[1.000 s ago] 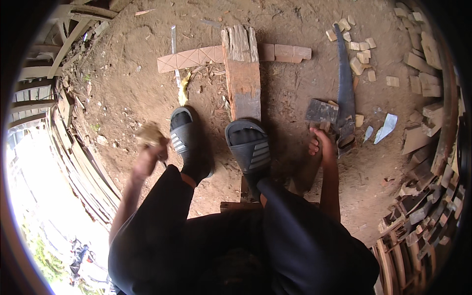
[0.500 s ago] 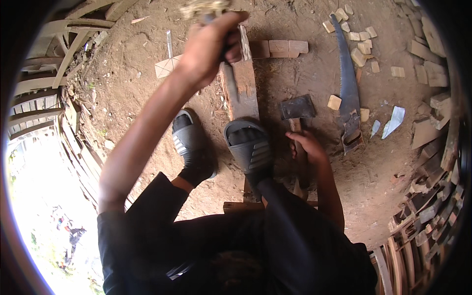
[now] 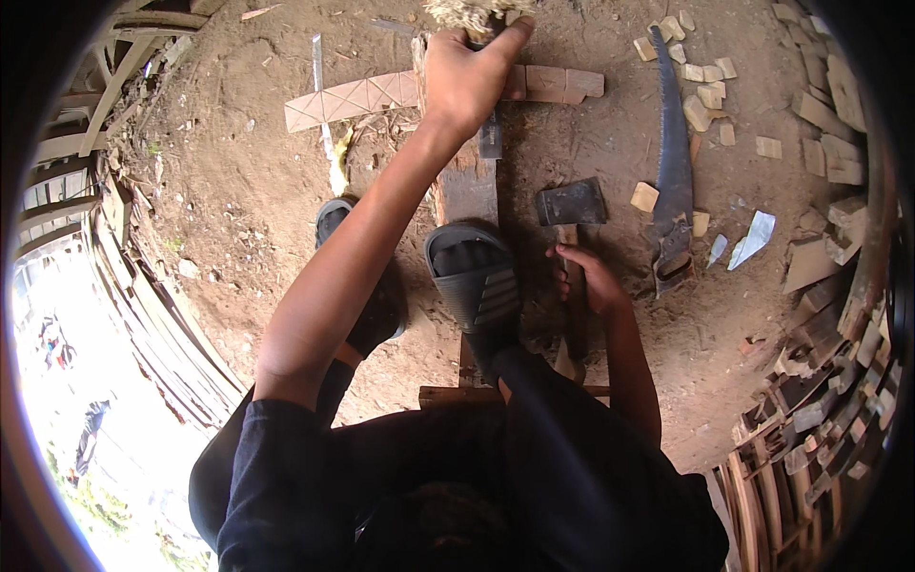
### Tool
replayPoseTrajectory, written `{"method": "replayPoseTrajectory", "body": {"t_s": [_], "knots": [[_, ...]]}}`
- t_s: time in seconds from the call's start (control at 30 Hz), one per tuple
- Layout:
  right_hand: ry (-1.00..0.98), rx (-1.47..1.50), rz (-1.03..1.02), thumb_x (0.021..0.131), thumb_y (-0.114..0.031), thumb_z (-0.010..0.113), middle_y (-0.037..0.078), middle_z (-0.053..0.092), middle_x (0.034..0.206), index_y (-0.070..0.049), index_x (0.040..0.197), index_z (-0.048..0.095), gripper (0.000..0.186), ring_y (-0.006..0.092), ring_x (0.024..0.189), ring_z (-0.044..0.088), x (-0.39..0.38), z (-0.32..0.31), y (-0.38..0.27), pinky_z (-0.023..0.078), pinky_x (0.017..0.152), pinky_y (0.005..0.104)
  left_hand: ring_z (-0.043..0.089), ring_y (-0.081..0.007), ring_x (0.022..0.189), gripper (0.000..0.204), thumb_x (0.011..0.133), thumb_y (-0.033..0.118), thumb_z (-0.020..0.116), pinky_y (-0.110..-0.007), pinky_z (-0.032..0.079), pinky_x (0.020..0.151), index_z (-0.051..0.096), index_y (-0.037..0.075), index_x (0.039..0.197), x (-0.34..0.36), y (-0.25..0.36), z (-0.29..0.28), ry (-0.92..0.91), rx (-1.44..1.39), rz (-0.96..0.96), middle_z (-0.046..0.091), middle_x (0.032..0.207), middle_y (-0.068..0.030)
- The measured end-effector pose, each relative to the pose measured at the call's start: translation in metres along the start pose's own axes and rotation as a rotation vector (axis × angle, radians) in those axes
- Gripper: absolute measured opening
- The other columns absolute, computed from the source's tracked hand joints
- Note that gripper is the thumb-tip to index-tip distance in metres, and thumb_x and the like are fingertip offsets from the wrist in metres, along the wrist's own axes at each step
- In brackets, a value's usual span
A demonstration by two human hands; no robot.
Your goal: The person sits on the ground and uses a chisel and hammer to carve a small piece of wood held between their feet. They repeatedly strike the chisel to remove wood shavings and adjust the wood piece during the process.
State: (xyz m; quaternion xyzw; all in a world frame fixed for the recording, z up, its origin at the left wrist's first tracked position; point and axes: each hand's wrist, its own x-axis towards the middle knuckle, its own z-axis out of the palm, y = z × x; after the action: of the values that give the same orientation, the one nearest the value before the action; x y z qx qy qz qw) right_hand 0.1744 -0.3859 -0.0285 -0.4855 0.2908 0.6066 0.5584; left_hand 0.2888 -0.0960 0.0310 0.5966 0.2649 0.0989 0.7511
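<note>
While the left hand (image 3: 469, 76) is clamped around a frayed wooden stake (image 3: 469, 17), a plank (image 3: 467, 186) is pinned underfoot. The hatchet (image 3: 572, 229) handle is gripped by the right hand (image 3: 589, 281).

We reached our left hand (image 3: 467, 76) forward and gripped a frayed wood piece (image 3: 464, 14) standing on the plank (image 3: 467, 186). Our right hand (image 3: 591, 281) closed around the hatchet (image 3: 570, 205) handle on the dirt floor (image 3: 238, 191). A saw (image 3: 673, 153) lay just beside it, and our sandal (image 3: 477, 286) pressed the plank.
</note>
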Motion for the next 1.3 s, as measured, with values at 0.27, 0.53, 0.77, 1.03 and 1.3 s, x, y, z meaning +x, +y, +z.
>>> {"method": "replayPoseTrajectory", "body": {"t_s": [0.27, 0.53, 0.77, 1.03, 1.3], "knots": [[0.053, -0.057, -0.015, 0.090, -0.033, 0.057, -0.001, 0.046, 0.063, -0.010, 0.099, 0.057, 0.025, 0.0100, 0.052, 0.047, -0.002, 0.006, -0.003, 0.040, 0.048, 0.0272, 0.045, -0.0067, 0.046, 0.026, 0.081, 0.018, 0.067, -0.026, 0.035, 0.042, 0.056, 0.006, 0.061, -0.003, 0.003, 0.009, 0.020, 0.128, 0.127, 0.052, 0.054, 0.0014], [0.323, -0.393, -0.212, 0.081, -0.017, 0.071, -0.001, 0.049, 0.061, -0.007, 0.106, 0.055, 0.032, 0.0080, 0.044, 0.045, -0.024, 0.032, -0.040, 0.037, 0.038, 0.0237, 0.042, -0.0057, 0.048, 0.027, 0.076, 0.013, 0.062, -0.028, 0.036, 0.046, 0.052, -0.001, 0.055, 0.008, -0.016, 0.015, 0.129, 0.079, 0.182, 0.050, 0.048, 0.0015], [0.496, -0.718, -0.528, 0.078, -0.019, 0.072, -0.002, 0.050, 0.060, -0.008, 0.112, 0.057, 0.038, 0.0055, 0.041, 0.043, -0.067, 0.068, -0.187, 0.038, 0.036, 0.0201, 0.040, -0.0064, 0.048, 0.035, 0.075, 0.019, 0.068, -0.028, 0.032, 0.041, 0.050, 0.000, 0.052, 0.011, -0.019, 0.011, 0.239, 0.100, 0.243, 0.049, 0.050, 0.0000], [0.453, -1.072, -0.934, 0.081, -0.013, 0.059, 0.003, 0.056, 0.065, 0.000, 0.107, 0.057, 0.029, 0.0112, 0.048, 0.050, -0.099, 0.140, -0.293, 0.043, 0.044, 0.0243, 0.045, -0.0091, 0.053, 0.033, 0.073, 0.021, 0.070, -0.030, 0.038, 0.047, 0.052, -0.002, 0.058, 0.008, -0.011, 0.018, 0.175, 0.150, 0.190, 0.053, 0.055, -0.0042], [0.248, -1.620, -0.684, 0.075, -0.004, 0.057, 0.003, 0.056, 0.063, 0.005, 0.111, 0.055, 0.036, 0.0093, 0.051, 0.052, -0.093, 0.168, -0.306, 0.042, 0.045, 0.0225, 0.046, -0.0103, 0.048, 0.023, 0.072, 0.012, 0.063, -0.031, 0.041, 0.047, 0.055, -0.005, 0.059, 0.021, -0.030, 0.017, 0.262, 0.149, 0.249, 0.055, 0.051, -0.0052]]}}
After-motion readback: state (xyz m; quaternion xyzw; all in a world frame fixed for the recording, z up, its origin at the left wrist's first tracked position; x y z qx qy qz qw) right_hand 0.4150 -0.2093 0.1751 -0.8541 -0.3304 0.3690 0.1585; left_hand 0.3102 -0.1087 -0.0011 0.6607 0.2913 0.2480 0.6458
